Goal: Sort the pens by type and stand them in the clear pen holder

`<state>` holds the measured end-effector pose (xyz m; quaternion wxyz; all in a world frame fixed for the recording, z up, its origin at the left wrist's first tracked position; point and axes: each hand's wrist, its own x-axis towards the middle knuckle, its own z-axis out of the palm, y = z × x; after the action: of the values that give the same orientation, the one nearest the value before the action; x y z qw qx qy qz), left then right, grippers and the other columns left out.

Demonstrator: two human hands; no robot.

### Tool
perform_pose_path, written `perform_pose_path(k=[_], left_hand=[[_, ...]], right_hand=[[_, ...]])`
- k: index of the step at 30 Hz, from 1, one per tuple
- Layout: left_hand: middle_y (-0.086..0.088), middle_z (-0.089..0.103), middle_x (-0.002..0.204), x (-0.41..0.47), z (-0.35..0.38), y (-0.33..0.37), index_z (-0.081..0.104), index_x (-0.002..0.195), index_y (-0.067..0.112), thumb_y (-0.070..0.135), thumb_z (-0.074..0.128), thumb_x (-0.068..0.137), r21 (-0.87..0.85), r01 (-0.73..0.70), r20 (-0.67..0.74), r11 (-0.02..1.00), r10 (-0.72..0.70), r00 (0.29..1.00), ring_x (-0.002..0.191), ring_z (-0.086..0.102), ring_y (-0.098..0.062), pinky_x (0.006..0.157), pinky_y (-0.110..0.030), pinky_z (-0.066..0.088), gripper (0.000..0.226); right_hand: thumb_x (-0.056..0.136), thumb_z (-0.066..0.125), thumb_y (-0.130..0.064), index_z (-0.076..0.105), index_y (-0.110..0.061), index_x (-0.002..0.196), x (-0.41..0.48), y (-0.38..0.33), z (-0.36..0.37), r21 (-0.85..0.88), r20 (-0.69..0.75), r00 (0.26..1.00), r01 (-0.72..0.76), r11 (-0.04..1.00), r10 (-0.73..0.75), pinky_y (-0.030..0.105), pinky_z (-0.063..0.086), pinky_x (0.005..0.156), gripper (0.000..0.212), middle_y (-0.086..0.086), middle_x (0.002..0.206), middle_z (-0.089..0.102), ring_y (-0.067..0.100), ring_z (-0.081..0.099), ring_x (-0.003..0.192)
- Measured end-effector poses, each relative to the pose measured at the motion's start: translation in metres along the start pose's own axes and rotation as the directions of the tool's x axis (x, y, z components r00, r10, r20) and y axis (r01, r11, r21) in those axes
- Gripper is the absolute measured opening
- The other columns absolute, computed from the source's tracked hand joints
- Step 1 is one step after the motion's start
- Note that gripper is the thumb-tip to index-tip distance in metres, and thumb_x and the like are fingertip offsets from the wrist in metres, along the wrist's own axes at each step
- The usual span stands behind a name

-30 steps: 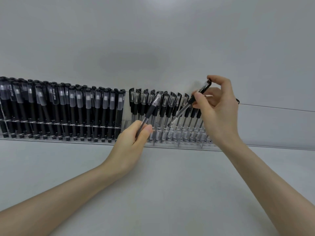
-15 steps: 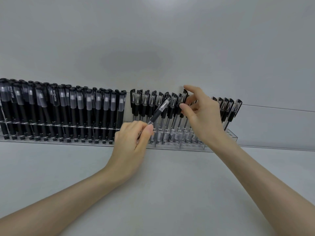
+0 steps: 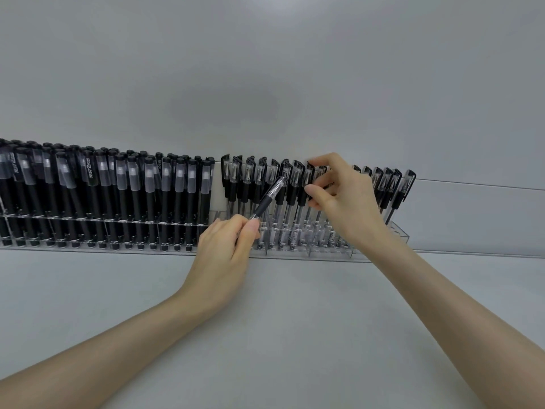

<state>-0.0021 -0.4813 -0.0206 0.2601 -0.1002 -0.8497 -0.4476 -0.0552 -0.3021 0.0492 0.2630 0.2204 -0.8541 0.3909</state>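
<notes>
left fingers [image 3: 250,230]: we see thumb and forefinger pinching the lower barrel of a loose pen [image 3: 269,196], the other fingers curled under.
loose pen: clear barrel, black grip, cap end up; tilted up to the right across the front of the standing row.
right fingers [image 3: 317,191]: thumb and forefinger curled onto the cap of a standing pen [image 3: 308,175] (contact partly hidden, we read it as a pinch).
left hand [image 3: 224,252]: at the holder's near edge, between the two pen groups.
right hand [image 3: 348,202]: in front of the right group, hiding several pens.
clear pen holder [image 3: 398,236]: long, on the grey table [image 3: 295,320], against the far wall.
black pens [image 3: 132,202]: upright, left stretch.
clear pens [image 3: 244,184]: upright, right stretch.
</notes>
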Motion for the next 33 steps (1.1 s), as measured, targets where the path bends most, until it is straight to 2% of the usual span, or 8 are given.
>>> perform_pose_path(k=[5,7,12,18,20,23,27,33], left_hand=[[-0.001,0.065,0.087,-0.001,0.001,-0.001,0.058,0.084,0.012,0.035,0.033,0.1,-0.004,-0.033,-0.005,0.999,0.033,0.999,0.088,0.049,-0.005,0.093,-0.027,0.033,0.038],[0.013,0.057,0.084,-0.001,0.001,-0.002,0.058,0.084,0.019,0.04,0.033,0.099,0.01,-0.076,-0.033,0.997,0.076,0.997,0.092,0.045,0.0,0.082,-0.021,0.033,0.036],[0.011,0.051,0.081,-0.002,0.002,0.002,0.055,0.08,0.02,0.048,0.034,0.092,-0.005,-0.181,-0.019,0.984,0.181,0.983,0.086,0.044,-0.007,0.075,-0.024,0.034,0.037],[0.013,0.054,0.08,-0.007,0.007,0.009,0.049,0.072,0.028,0.051,0.041,0.088,0.008,-0.248,0.017,0.969,0.248,0.969,0.076,0.046,-0.003,0.071,-0.026,0.033,0.029],[0.013,0.057,0.076,-0.008,0.006,0.01,0.055,0.074,0.025,0.05,0.047,0.087,-0.05,-0.226,0.032,0.973,0.228,0.973,0.072,0.05,-0.005,0.07,-0.024,0.036,0.03],[0.007,0.06,0.065,-0.009,0.002,0.012,0.061,0.078,0.028,0.04,0.054,0.086,-0.139,-0.167,0.049,0.976,0.175,0.983,0.063,0.052,-0.007,0.06,-0.014,0.038,0.016],[0.003,0.06,0.064,-0.009,0.002,0.011,0.064,0.081,0.026,0.037,0.06,0.083,-0.16,-0.14,0.051,0.977,0.15,0.987,0.059,0.053,-0.014,0.063,-0.031,0.044,0.013],[0.004,0.059,0.102,-0.002,0.003,-0.005,0.065,0.106,0.015,0.042,0.046,0.09,0.323,-0.377,-0.002,0.868,0.399,0.917,0.096,0.048,-0.013,0.085,-0.029,0.034,0.037]], right_hand=[[0.091,0.061,-0.013,0.057,-0.018,0.123,-0.006,-0.001,-0.001,-0.078,-0.075,0.996,0.04,0.996,-0.046,0.035,0.054,0.074,0.032,-0.002,0.08,0.066,0.018,0.067,0.068],[0.092,0.06,-0.016,0.06,-0.016,0.116,-0.012,-0.006,-0.004,0.042,-0.112,0.994,0.008,0.999,-0.004,0.031,0.053,0.068,0.025,-0.001,0.077,0.066,0.02,0.067,0.067],[0.088,0.066,-0.017,0.063,-0.008,0.097,-0.033,-0.025,-0.001,0.455,0.077,0.992,-0.122,0.882,0.097,0.026,0.056,0.064,0.013,0.005,0.074,0.073,0.015,0.069,0.068],[0.086,0.066,-0.006,0.06,0.002,0.088,-0.042,-0.028,0.003,0.579,0.12,0.984,-0.175,0.797,0.129,0.027,0.057,0.061,0.01,0.014,0.073,0.071,0.016,0.067,0.063],[0.089,0.061,-0.003,0.061,-0.003,0.095,-0.041,-0.027,0.001,0.614,0.16,0.98,-0.195,0.765,0.12,0.024,0.056,0.063,0.006,0.008,0.076,0.071,0.014,0.068,0.067],[0.092,0.054,0.0,0.052,-0.009,0.121,-0.04,-0.026,0.001,0.661,0.197,0.968,-0.25,0.707,0.158,0.021,0.055,0.067,0.03,0.003,0.082,0.073,0.012,0.069,0.074],[0.091,0.058,-0.003,0.043,-0.006,0.136,-0.042,-0.027,0.003,0.609,0.168,0.971,-0.239,0.756,0.172,0.022,0.056,0.067,0.048,0.017,0.084,0.068,0.013,0.069,0.071],[0.087,0.066,-0.007,0.048,-0.014,0.129,-0.026,-0.02,-0.02,0.415,-0.165,0.976,-0.062,0.907,0.142,0.022,0.055,0.065,0.046,0.007,0.077,0.061,0.013,0.07,0.067]])
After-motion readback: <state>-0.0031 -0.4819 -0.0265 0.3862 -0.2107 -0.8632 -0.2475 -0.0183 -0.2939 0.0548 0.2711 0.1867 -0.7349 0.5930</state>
